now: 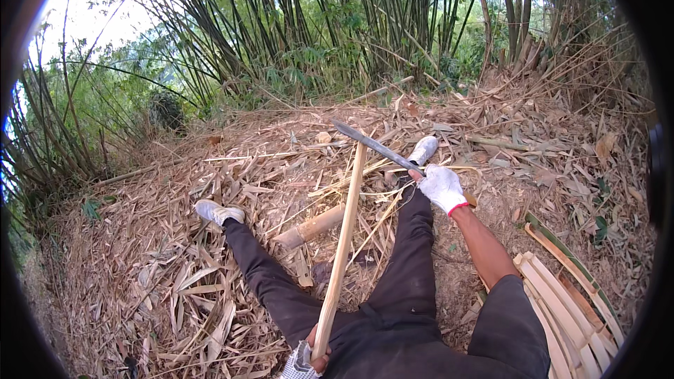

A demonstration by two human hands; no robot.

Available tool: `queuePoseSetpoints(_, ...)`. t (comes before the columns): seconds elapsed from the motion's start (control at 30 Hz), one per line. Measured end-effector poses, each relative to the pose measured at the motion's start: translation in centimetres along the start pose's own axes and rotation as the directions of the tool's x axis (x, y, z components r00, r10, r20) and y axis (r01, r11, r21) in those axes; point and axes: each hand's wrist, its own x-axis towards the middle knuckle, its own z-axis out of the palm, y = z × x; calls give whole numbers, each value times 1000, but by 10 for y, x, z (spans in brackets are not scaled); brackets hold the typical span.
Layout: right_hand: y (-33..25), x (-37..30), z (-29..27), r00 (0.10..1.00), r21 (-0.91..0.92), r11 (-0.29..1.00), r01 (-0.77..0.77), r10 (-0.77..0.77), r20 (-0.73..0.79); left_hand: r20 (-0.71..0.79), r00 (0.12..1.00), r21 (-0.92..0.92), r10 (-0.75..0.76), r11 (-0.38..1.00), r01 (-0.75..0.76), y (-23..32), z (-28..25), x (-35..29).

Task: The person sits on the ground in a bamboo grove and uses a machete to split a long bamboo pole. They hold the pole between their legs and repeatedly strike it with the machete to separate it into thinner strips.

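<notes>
My left hand (302, 363), in a white patterned glove, is closed around the lower end of a long pale bamboo strip (342, 249) close to my lap. The strip slants upward and away between my spread legs. In a white glove with a red cuff, my right hand (442, 187) grips the handle of a long machete (385, 152). Its dark, slightly curved blade lies across the strip's far end and appears to touch it. How deep the edge sits there, I cannot tell.
A short bamboo log (312, 227) lies between my legs, with thin shavings (380, 228) around it. Split bamboo strips (559, 309) are piled at my right side, beside a green-skinned piece (572, 263). Dry leaves cover the ground, and bamboo clumps (393, 21) stand beyond.
</notes>
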Motion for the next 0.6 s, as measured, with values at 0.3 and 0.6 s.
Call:
queuePoseSetpoints(0.3,-18,-32,16,940,-38,940,340,-339,31,47,993,-203,-109,972,116,43,0,6)
queuePoseSetpoints(0.6,-10,-34,7,999,110,994,7,-1,-52,270,916,-407,-297,827,388,33,-7,26)
